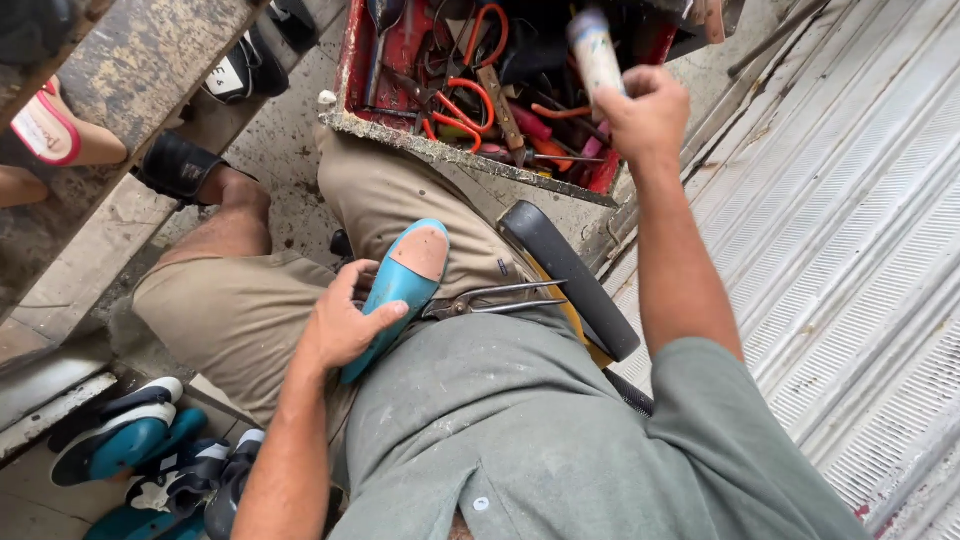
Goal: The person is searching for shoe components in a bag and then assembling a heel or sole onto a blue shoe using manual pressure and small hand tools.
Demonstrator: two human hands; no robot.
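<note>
left hand (340,325) grips teal sole (400,285) — right hand (648,112) lifts white tube (594,48)

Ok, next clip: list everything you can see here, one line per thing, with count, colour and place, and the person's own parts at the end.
shoe: 1, teal with a tan heel patch, sole up on the lap under the left hand
pliers: 1, dark metal, on the lap beside the shoe
tube: 1, white, blurred, held above the toolbox
toolbox: 1, red and worn, on the floor ahead, full of tools, several with orange handles
chair arm: 1, black, at the right hip
shoes on the floor: several, teal, black and white, lower left
sandalled foot: 1, black sandal, on the floor ahead
metal shutter: 1, grey, ribbed, on the right
left hand: grips the shoe
right hand: raised, closed on the tube
</note>
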